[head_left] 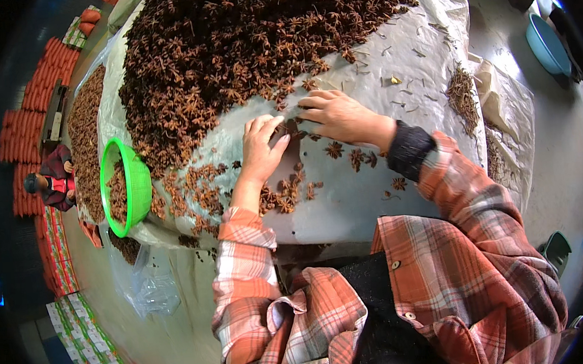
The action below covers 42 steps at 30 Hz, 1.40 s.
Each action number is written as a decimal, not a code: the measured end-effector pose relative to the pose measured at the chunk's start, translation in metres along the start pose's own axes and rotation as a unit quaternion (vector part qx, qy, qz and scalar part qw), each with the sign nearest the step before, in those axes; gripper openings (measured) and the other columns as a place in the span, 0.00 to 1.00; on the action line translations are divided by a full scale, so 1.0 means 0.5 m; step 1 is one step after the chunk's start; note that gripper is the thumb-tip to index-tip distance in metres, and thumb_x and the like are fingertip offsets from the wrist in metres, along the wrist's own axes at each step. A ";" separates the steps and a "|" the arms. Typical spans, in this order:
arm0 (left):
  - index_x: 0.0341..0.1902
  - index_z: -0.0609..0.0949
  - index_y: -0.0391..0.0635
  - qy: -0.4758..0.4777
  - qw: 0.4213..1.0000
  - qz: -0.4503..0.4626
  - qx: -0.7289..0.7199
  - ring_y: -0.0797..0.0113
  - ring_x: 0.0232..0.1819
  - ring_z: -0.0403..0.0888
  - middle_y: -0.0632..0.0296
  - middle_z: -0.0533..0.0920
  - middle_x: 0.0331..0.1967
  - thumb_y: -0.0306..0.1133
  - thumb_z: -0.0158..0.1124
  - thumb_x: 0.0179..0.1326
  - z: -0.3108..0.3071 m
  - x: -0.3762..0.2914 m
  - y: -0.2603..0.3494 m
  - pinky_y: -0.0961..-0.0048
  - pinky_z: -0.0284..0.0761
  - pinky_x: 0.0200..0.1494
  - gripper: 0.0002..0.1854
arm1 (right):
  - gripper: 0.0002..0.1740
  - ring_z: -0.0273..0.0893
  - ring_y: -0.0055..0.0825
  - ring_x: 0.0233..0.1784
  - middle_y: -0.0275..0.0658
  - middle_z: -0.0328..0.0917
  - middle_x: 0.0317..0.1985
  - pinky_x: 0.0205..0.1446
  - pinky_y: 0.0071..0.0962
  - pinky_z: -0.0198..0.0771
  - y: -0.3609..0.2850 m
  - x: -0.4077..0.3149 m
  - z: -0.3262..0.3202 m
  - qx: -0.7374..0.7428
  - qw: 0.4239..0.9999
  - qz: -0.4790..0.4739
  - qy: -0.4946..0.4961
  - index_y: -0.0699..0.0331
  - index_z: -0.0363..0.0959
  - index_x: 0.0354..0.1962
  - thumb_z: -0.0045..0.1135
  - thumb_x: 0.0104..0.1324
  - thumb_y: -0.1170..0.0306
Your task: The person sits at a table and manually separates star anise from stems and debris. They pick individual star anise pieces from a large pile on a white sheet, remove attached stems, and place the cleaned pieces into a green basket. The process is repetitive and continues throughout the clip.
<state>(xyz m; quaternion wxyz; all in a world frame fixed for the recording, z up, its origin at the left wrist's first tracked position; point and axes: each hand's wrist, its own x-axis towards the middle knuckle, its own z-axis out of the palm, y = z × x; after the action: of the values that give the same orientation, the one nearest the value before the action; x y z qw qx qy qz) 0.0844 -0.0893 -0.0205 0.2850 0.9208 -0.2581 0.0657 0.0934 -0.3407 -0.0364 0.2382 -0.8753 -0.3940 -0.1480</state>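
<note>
A large heap of dried star anise (239, 37) covers the far part of a plastic-sheeted table (344, 198). My left hand (263, 145) is at the near edge of the heap, thumb and fingers apart, close to a few dark pieces. Opposite it, my right hand (340, 116) reaches in from the right with bent fingers over the sheet; whether it pinches a piece cannot be told. Loose star anise pods (283, 198) lie below the hands, and separate whole stars (334, 150) lie below my right hand. Smaller broken pieces (199, 186) spread left of my left forearm.
A green plastic basket (140, 186) holding pieces stands at the left. A pile of thin stems (462, 97) lies near the sheet's right edge. Another person (55, 182) is beside a further heap (88, 141) at the far left. A blue basin (548, 45) is at the far right.
</note>
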 end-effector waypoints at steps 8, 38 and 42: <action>0.50 0.82 0.41 0.130 0.968 -0.159 -0.147 0.58 0.52 0.79 0.56 0.82 0.48 0.30 0.64 0.64 -0.062 -0.105 0.035 0.64 0.75 0.57 0.13 | 0.17 0.74 0.44 0.55 0.44 0.78 0.48 0.58 0.42 0.69 -0.051 -0.098 -0.115 0.084 0.986 0.131 0.062 0.64 0.78 0.47 0.59 0.58 0.73; 0.38 0.77 0.42 0.092 0.934 -0.145 -0.314 0.76 0.26 0.73 0.67 0.77 0.26 0.26 0.59 0.68 -0.012 0.028 0.007 0.77 0.72 0.33 0.02 | 0.20 0.79 0.42 0.42 0.42 0.79 0.42 0.45 0.38 0.74 -0.019 0.020 -0.078 0.077 0.956 0.256 0.121 0.61 0.76 0.48 0.65 0.60 0.63; 0.43 0.76 0.40 0.078 0.848 -0.224 -0.475 0.79 0.25 0.70 0.69 0.75 0.26 0.26 0.54 0.71 -0.016 -0.005 0.051 0.78 0.69 0.29 0.03 | 0.20 0.77 0.41 0.43 0.40 0.77 0.38 0.48 0.39 0.72 -0.049 0.060 0.016 0.018 0.987 0.116 0.112 0.62 0.76 0.47 0.64 0.57 0.67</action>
<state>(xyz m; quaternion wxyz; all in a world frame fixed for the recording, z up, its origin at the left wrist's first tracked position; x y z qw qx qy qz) 0.0695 -0.1019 -0.0021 0.7134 0.6979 -0.0216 -0.0587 0.0949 -0.3038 -0.0226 0.3124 -0.8884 -0.2631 -0.2095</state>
